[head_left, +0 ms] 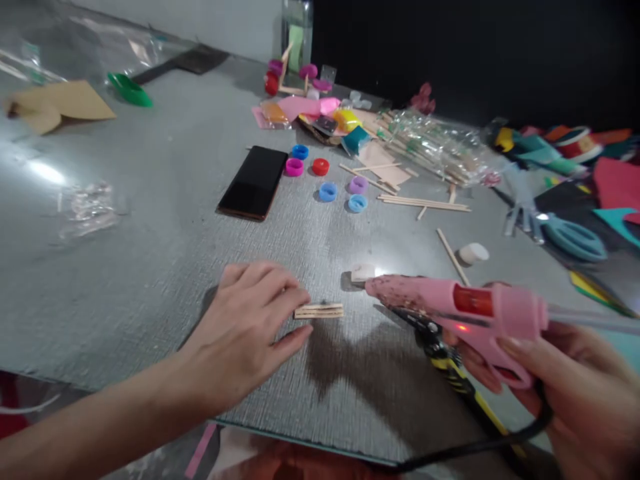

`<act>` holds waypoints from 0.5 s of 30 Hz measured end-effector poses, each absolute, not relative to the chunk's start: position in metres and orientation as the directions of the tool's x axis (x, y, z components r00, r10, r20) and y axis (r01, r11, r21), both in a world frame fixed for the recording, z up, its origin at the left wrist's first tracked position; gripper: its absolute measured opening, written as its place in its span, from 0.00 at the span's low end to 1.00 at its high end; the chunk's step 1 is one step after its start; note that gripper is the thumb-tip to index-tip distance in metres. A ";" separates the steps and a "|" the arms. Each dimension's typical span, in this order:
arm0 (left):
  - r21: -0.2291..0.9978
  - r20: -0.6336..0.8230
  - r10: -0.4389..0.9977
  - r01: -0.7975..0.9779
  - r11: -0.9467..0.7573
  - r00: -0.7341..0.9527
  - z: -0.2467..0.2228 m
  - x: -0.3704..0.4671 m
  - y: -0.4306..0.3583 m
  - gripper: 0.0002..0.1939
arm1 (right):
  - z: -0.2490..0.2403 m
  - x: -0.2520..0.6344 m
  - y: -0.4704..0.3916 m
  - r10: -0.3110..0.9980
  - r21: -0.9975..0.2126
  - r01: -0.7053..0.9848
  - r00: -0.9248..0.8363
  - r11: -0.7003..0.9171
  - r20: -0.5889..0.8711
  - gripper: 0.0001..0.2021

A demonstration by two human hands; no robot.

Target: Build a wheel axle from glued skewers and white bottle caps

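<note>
My right hand (575,373) is wrapped around the handle of a pink hot glue gun (425,293), whose small red light glows. The nozzle points left, close by a small white block (363,273) on the table. A short bundle of wooden sticks (320,311) lies flat in front of my left hand (250,320). That hand rests low over the table, its thumb and fingers apart on either side of the bundle's left end; whether they touch it I cannot tell. Beneath the glue gun lie black-and-yellow pliers (450,367), partly hidden.
A phone (255,182) lies behind my left hand. Several bottle caps (327,192), loose wooden sticks (425,203) and a white cap (474,253) are farther back. Blue scissors (573,237) lie at right. The glue gun's black cord (470,448) crosses the table's front edge.
</note>
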State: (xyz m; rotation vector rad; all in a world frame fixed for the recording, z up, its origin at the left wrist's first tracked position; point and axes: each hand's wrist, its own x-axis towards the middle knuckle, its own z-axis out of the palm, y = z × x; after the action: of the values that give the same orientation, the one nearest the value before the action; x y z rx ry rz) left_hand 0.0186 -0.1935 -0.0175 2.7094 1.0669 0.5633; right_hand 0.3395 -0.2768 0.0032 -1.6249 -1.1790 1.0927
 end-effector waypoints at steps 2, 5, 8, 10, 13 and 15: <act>0.244 0.244 0.674 0.628 -0.739 0.697 -0.013 0.025 -0.195 0.06 | 0.008 0.333 -0.272 0.960 -0.956 0.188 0.209 -0.226 -0.186 0.12; 0.184 0.165 0.665 0.639 -0.747 0.729 -0.006 0.038 -0.193 0.05 | 0.014 0.327 -0.269 0.959 -0.961 0.147 0.199 -0.234 -0.203 0.15; 0.196 0.085 0.646 0.623 -0.757 0.758 -0.001 0.050 -0.188 0.04 | 0.017 0.323 -0.266 0.970 -0.968 0.128 0.146 -0.214 -0.195 0.11; 0.218 0.062 0.648 0.624 -0.751 0.759 0.000 0.054 -0.186 0.05 | 0.019 0.322 -0.265 0.974 -0.973 0.105 0.126 -0.204 -0.190 0.11; 0.247 0.064 0.660 0.629 -0.737 0.748 0.000 0.055 -0.186 0.06 | 0.021 0.320 -0.263 0.980 -0.979 0.087 0.092 -0.185 -0.177 0.10; 0.262 0.075 0.663 0.626 -0.734 0.745 0.000 0.055 -0.186 0.07 | 0.022 0.320 -0.263 0.983 -0.983 0.080 0.091 -0.168 -0.161 0.11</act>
State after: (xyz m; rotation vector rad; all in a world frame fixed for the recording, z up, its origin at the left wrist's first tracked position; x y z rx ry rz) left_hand 0.0548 -0.1864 0.0000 2.7250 1.0204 0.2407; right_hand 0.3200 -0.2634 0.0224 -1.4342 -1.1271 1.2233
